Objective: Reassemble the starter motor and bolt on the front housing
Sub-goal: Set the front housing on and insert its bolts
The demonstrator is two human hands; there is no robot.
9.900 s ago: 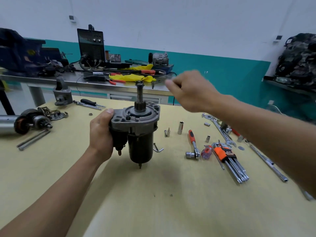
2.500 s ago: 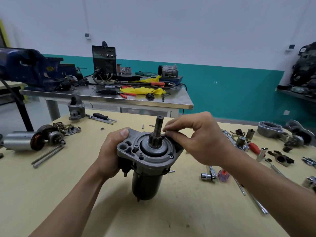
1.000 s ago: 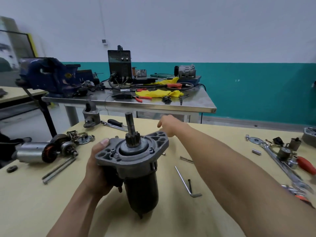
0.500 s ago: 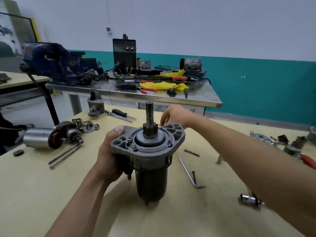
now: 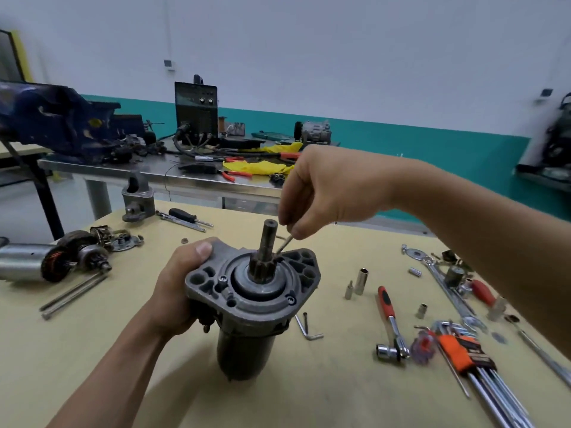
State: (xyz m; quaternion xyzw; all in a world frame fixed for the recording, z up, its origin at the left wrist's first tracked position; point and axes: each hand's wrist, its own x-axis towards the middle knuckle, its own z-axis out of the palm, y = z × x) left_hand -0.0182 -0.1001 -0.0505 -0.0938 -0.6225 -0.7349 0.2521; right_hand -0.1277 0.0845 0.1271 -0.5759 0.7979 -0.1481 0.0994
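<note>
I hold the starter motor (image 5: 247, 319) upright over the yellow table, its dark body down and its grey front housing (image 5: 256, 285) on top. The pinion shaft (image 5: 267, 242) sticks up from the middle. My left hand (image 5: 179, 288) grips the housing's left side. My right hand (image 5: 327, 193) hangs above the housing's far right, fingers pinched on a thin metal bolt (image 5: 284, 244) whose lower tip points down at the housing beside the pinion. Two screw heads show on the housing face.
An armature (image 5: 46, 264) and two long through bolts (image 5: 72, 291) lie at the left. A hex key (image 5: 306, 327) lies by the motor; sockets (image 5: 360, 281), a ratchet (image 5: 391, 322), an orange hex key set (image 5: 466, 356) and wrenches lie at the right. A steel bench stands behind.
My right hand has come back from the far side of the table with a thin bolt and now holds it over the housing. The view has swung right, showing the tools.
</note>
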